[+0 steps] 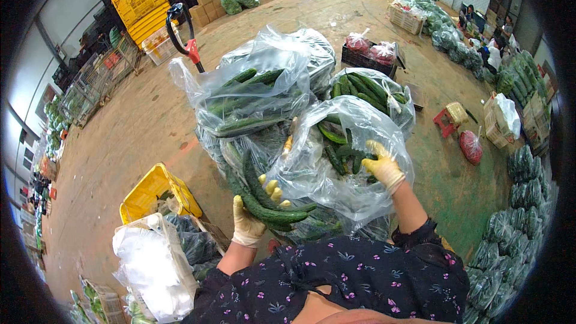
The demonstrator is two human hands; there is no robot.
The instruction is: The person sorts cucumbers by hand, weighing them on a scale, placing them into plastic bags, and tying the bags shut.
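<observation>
Several long dark-green cucumbers (264,209) lie across my left hand (248,222), whose gloved fingers curl round them from below. To the right, my right hand (383,167), in a yellow-and-white glove, is over the mouth of a clear plastic bag (384,195). Its thumb and fingers are apart, close to the cucumbers (339,153) inside that bag. Behind it, a second clear bag holds more cucumbers (367,91). A large clear bag (252,105) full of cucumbers stands at the back left of the pile.
Left of me are a yellow crate (161,192) and a pale crate with white plastic sheets (153,267). A pallet-jack handle (191,51) rises beyond the bags. A black crate with red bags (371,54) stands behind. Bagged green produce (510,228) lines the right side.
</observation>
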